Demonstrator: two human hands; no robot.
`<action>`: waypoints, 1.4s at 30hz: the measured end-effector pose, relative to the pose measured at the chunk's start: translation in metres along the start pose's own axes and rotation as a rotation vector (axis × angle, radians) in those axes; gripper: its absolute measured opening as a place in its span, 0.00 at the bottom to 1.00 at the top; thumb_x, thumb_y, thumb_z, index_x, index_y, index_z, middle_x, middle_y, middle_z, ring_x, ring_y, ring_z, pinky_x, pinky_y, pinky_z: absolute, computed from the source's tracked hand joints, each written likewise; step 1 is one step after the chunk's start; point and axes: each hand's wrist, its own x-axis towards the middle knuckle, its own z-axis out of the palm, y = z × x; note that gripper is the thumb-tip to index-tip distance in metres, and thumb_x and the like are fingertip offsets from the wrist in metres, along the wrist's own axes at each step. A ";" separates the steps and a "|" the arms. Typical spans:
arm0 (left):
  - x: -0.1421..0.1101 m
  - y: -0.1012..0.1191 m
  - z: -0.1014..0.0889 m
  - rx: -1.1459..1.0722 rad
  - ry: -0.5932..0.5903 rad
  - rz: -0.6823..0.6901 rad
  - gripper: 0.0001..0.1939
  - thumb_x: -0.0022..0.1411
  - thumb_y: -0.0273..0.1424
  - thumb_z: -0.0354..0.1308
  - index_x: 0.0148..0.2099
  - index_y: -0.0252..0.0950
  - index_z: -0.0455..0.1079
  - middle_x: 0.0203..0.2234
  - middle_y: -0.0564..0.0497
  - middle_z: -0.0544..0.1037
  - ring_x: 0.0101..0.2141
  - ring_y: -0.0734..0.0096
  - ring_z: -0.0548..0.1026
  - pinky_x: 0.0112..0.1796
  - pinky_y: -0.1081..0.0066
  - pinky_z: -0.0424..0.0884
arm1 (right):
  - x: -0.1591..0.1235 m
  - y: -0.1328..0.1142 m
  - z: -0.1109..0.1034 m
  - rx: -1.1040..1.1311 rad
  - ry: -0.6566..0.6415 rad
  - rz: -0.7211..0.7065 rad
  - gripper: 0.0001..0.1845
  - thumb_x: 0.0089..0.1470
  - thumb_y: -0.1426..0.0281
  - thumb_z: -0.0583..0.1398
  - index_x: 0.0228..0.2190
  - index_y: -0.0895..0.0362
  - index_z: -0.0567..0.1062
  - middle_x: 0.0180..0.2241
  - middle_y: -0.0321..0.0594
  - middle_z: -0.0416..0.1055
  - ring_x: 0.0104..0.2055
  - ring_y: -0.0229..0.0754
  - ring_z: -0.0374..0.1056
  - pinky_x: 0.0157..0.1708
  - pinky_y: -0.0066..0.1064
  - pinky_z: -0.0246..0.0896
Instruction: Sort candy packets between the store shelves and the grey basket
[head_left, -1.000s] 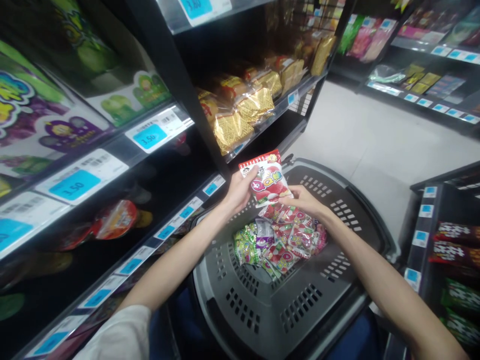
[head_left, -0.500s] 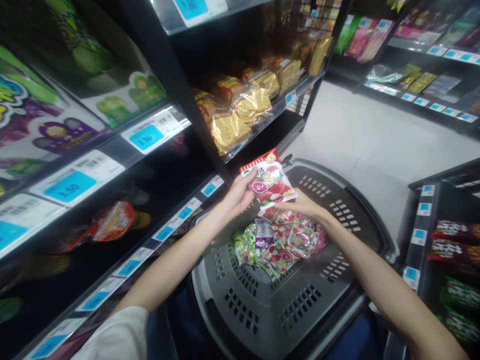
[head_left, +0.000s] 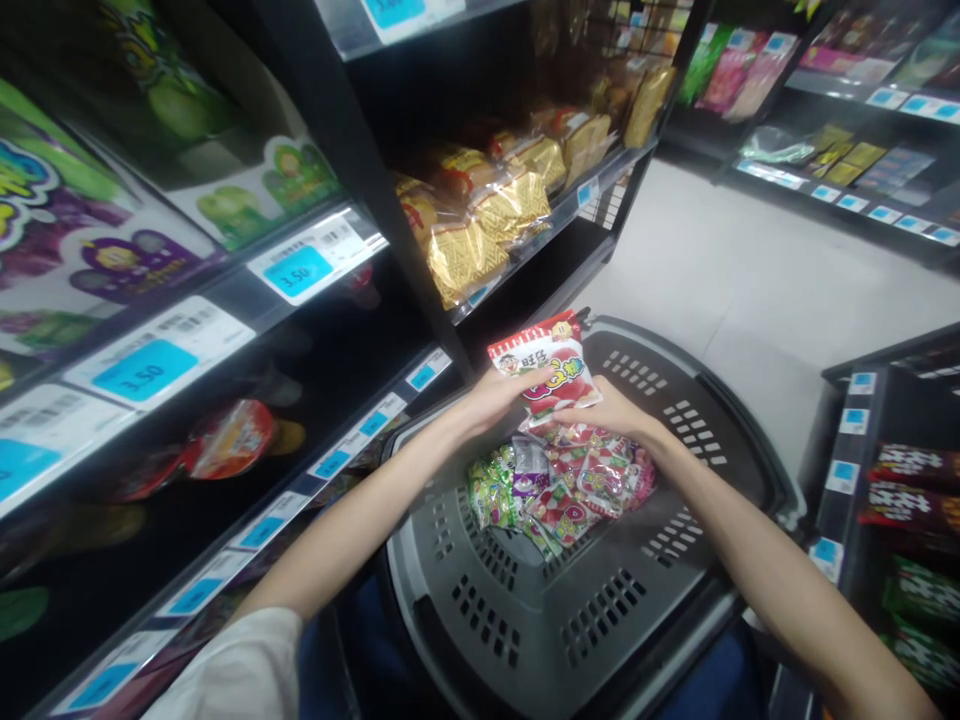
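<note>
Dark shelving fills the left side, its stock lined up along the front edges, presumably so shoppers can see and reach it. Right up close to it, the grey basket gapes directly below the person's 2 hands, a sensible spot, since anything let slip would probably land inside. Gold-wrapped packs sit in a row beyond, well in view at the shelf lip. Down in the basket, a heap of sweet packets, red, green and purple, lies bunched on the bottom, likely because soft, slippery bags slide together there.

And now the grip! The left hand pinches the red-and-white packet at its left side, thumb laid across the front. The right hand pinches the lower right corner, digits over the bottom edge. The fingers behind the packet are hidden, so how far they wrap is hard to call. Up it stands above the heap, tilted, printed face towards the wearer, a hold that seems to suit reading it, with 2 sides steadying a floppy bag. Smallest of all, price labels line the shelf edge, 2 showing 3.50, set beneath the goods they presumably price.
</note>
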 end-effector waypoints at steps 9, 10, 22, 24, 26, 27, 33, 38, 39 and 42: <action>0.001 0.002 0.002 -0.006 0.046 -0.026 0.21 0.51 0.30 0.73 0.47 0.31 0.77 0.43 0.40 0.82 0.43 0.56 0.81 0.53 0.54 0.72 | -0.004 -0.005 0.003 0.070 -0.081 0.017 0.22 0.46 0.61 0.71 0.43 0.59 0.82 0.39 0.46 0.81 0.41 0.49 0.77 0.48 0.44 0.73; 0.001 0.003 0.002 -0.006 0.054 -0.037 0.21 0.51 0.30 0.73 0.48 0.31 0.77 0.42 0.40 0.82 0.42 0.57 0.81 0.52 0.54 0.73 | -0.004 -0.005 0.002 0.057 -0.084 0.015 0.22 0.46 0.61 0.71 0.43 0.59 0.82 0.38 0.46 0.81 0.40 0.49 0.77 0.47 0.44 0.73; 0.000 0.003 0.000 -0.013 0.041 -0.042 0.19 0.51 0.30 0.73 0.46 0.32 0.78 0.41 0.42 0.83 0.42 0.57 0.82 0.52 0.55 0.74 | -0.004 -0.004 0.000 0.036 -0.117 -0.004 0.23 0.47 0.59 0.71 0.44 0.58 0.82 0.35 0.44 0.81 0.38 0.48 0.77 0.45 0.42 0.74; 0.000 0.003 -0.001 -0.009 0.031 -0.040 0.19 0.52 0.31 0.72 0.46 0.32 0.78 0.41 0.41 0.83 0.43 0.56 0.81 0.52 0.55 0.74 | -0.004 -0.002 0.001 0.046 -0.117 -0.005 0.24 0.47 0.59 0.71 0.45 0.57 0.82 0.36 0.44 0.81 0.39 0.48 0.77 0.46 0.43 0.74; 0.000 0.003 -0.001 0.003 0.011 -0.035 0.20 0.52 0.30 0.72 0.48 0.32 0.77 0.42 0.40 0.83 0.43 0.56 0.81 0.53 0.54 0.74 | -0.004 -0.001 0.001 0.053 -0.117 -0.004 0.24 0.46 0.59 0.71 0.45 0.57 0.82 0.37 0.43 0.81 0.41 0.49 0.77 0.47 0.43 0.74; -0.001 0.003 -0.002 0.010 0.000 -0.031 0.21 0.51 0.30 0.72 0.48 0.32 0.77 0.42 0.40 0.83 0.43 0.56 0.81 0.53 0.54 0.73 | -0.004 -0.001 0.001 0.056 -0.120 -0.004 0.24 0.46 0.59 0.71 0.45 0.56 0.82 0.37 0.43 0.81 0.41 0.49 0.77 0.48 0.43 0.74; -0.001 0.003 -0.001 0.002 0.000 -0.032 0.20 0.51 0.31 0.73 0.47 0.32 0.77 0.42 0.41 0.83 0.43 0.56 0.81 0.52 0.54 0.74 | -0.005 -0.008 0.002 0.054 -0.105 -0.027 0.23 0.47 0.59 0.71 0.44 0.57 0.82 0.37 0.43 0.81 0.41 0.49 0.76 0.49 0.45 0.73; -0.002 0.005 0.002 -0.045 0.007 0.018 0.22 0.51 0.31 0.73 0.49 0.33 0.76 0.44 0.41 0.82 0.45 0.57 0.81 0.54 0.54 0.73 | -0.005 -0.010 -0.004 0.003 0.002 -0.024 0.19 0.45 0.59 0.72 0.37 0.58 0.83 0.37 0.44 0.81 0.41 0.52 0.76 0.49 0.48 0.72; -0.002 0.006 0.002 -0.040 -0.006 0.035 0.23 0.51 0.31 0.73 0.49 0.33 0.76 0.44 0.41 0.82 0.45 0.56 0.80 0.54 0.55 0.72 | -0.004 -0.009 -0.006 0.015 0.030 -0.027 0.19 0.44 0.59 0.72 0.37 0.57 0.83 0.37 0.44 0.81 0.41 0.52 0.76 0.49 0.48 0.72; -0.001 0.006 0.001 0.024 -0.072 0.087 0.25 0.50 0.30 0.73 0.51 0.33 0.75 0.47 0.40 0.81 0.48 0.57 0.79 0.55 0.57 0.71 | -0.003 -0.005 -0.009 0.059 0.135 -0.051 0.17 0.45 0.59 0.72 0.35 0.57 0.83 0.36 0.44 0.81 0.40 0.51 0.76 0.48 0.48 0.72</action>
